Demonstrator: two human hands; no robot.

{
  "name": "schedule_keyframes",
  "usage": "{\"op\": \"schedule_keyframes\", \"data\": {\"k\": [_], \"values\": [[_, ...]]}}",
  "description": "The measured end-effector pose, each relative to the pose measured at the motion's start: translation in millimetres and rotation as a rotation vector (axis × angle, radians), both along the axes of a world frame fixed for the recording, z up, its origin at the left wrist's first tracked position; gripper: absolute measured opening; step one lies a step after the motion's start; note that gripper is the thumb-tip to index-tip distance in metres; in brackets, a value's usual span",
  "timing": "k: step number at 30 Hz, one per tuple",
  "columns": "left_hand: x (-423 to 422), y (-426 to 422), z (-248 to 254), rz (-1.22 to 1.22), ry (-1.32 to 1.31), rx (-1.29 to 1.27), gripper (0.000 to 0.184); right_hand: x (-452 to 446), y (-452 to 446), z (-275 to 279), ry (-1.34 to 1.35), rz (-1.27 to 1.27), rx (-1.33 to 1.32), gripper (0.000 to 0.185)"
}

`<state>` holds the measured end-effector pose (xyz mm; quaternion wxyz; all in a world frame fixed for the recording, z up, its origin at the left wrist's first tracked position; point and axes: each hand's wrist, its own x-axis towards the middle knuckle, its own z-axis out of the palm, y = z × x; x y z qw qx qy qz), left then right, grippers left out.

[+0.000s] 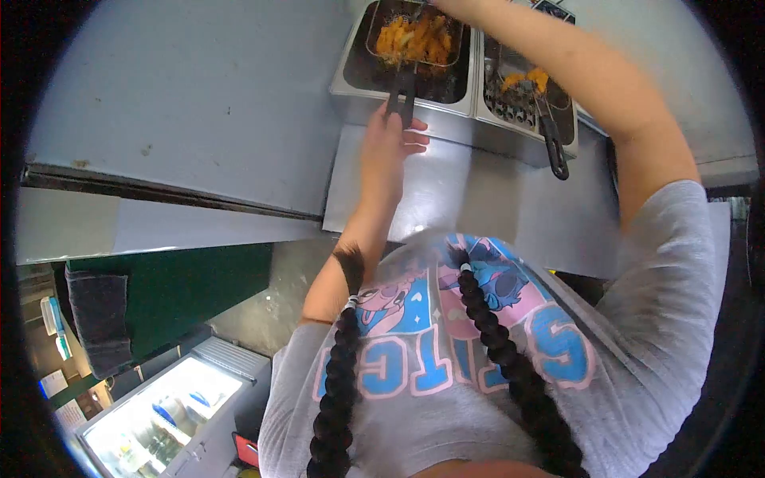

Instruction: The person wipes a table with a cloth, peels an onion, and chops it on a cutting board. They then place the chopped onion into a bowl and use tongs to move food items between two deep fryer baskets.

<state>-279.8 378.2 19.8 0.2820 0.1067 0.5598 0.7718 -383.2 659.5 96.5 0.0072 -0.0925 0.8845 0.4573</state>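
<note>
My left hand is wrapped round the black handle of a wire fry basket. Orange-brown fried pieces lie in that basket, over the left fryer well. My right arm stretches across the right fryer well to the top edge of the view. Only the base of my right hand shows, near the far side of the left basket; its fingers are mostly cut off, and what they hold cannot be made out.
In the right fryer well, a second basket holds a few orange pieces, its black handle pointing towards me. A steel counter lies in front. At the lower left stand a lit display case and a hanging dark cloth.
</note>
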Motion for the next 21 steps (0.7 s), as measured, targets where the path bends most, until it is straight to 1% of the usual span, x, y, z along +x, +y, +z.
{"op": "schedule_keyframes", "data": {"k": [1, 3, 4, 6, 7, 9, 10, 13, 14, 16, 17, 20, 21], "values": [[1, -2, -1, 0.005, 0.000, -0.001, 0.048, 0, -3, -7, 0.000, 0.005, -0.001, 0.017], [4, -6, -4, -0.016, -0.010, -0.017, 0.048, 2, 1, -20, 0.024, -0.103, -0.172, 0.020], [5, -8, -3, -0.011, -0.010, -0.018, 0.048, 3, 5, -21, 0.023, -0.098, -0.173, 0.020], [5, -9, 0, -0.040, 0.005, -0.043, 0.041, 3, 13, -21, -0.012, -0.147, -0.187, 0.022], [4, -8, 0, -0.036, 0.005, -0.044, 0.041, 2, 13, -18, -0.054, -0.150, -0.133, 0.023], [2, -6, -1, -0.034, 0.030, -0.010, 0.049, -12, 25, -34, -0.079, -0.174, -0.152, 0.023], [3, -5, -2, -0.029, 0.029, -0.012, 0.049, -15, 25, -36, -0.103, -0.203, -0.170, 0.023], [5, -7, -3, -0.046, 0.014, -0.008, 0.051, -17, 24, -42, -0.108, -0.121, -0.228, 0.021], [7, -9, -2, -0.048, 0.020, -0.033, 0.047, -20, 24, -43, -0.111, -0.120, -0.230, 0.021], [8, -8, -1, -0.048, 0.024, -0.060, 0.045, -28, 23, -43, -0.209, -0.076, -0.134, 0.019], [6, -7, 1, -0.037, 0.048, -0.044, 0.045, -30, 13, -25, -0.300, -0.090, -0.094, 0.019], [6, -8, 0, -0.020, 0.068, -0.042, 0.045, -34, 12, -20, -0.242, -0.064, -0.132, 0.018], [7, -8, 0, -0.016, 0.067, -0.053, 0.045, -31, 16, -19, -0.165, -0.053, -0.167, 0.016]]}}
